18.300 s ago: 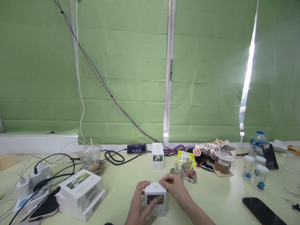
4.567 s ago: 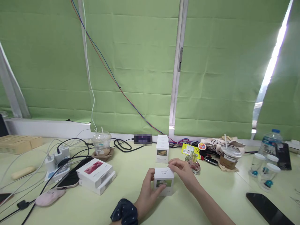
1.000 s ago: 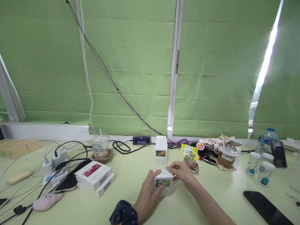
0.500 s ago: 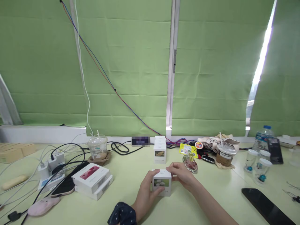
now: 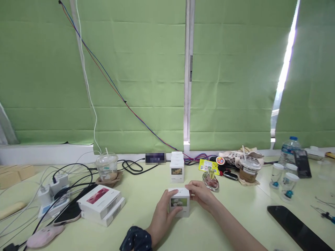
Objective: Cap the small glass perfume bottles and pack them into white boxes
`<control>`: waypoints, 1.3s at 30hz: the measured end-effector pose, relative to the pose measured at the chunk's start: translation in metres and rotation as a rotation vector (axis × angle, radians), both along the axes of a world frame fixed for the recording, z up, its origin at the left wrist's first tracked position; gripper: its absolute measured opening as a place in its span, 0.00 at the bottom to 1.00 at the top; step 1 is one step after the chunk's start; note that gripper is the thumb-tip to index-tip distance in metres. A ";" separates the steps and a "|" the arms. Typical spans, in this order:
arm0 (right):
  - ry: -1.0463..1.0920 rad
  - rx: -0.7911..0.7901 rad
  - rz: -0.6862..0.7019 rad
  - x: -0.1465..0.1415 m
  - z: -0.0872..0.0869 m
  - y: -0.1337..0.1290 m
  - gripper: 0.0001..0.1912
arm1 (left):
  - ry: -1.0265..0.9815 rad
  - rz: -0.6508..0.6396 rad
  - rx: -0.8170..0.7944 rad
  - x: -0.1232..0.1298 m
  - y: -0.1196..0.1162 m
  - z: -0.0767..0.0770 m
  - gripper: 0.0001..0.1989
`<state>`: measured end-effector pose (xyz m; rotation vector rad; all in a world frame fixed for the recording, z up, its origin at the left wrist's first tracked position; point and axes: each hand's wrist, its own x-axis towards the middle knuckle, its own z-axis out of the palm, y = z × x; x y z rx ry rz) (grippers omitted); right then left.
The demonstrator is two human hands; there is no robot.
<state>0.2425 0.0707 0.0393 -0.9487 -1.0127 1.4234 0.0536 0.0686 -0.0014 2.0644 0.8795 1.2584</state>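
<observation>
2 hands on a small white box at 6 o'clock on the bench

Left hand [image 5: 162, 213] reaches up from 7 o'clock, its grip grasping the small white box [image 5: 179, 202]; right hand [image 5: 201, 195] comes from 4 o'clock, fingertips pinching the top edge. The box stands upright, a flower photo facing the camera.

Left hand [image 5: 162, 216] curls, thumb forward, fingers bent; right hand [image 5: 201, 195] just beside it, fingertips pinched together.
</observation>
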 end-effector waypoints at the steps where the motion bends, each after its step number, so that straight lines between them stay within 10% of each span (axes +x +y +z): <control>1: -0.002 0.002 0.000 0.000 0.000 0.001 0.19 | 0.005 0.002 0.002 0.000 0.000 0.000 0.18; 14: -0.020 -0.073 -0.126 -0.003 -0.017 0.011 0.21 | 0.054 0.028 0.055 0.000 0.011 -0.005 0.19; 25: -0.263 -0.263 -0.281 0.006 -0.046 0.033 0.21 | 0.330 0.413 0.462 0.008 0.066 -0.002 0.20; 39: -0.477 -0.186 -0.315 0.002 -0.054 0.032 0.18 | 0.414 0.541 0.505 0.023 0.100 -0.004 0.29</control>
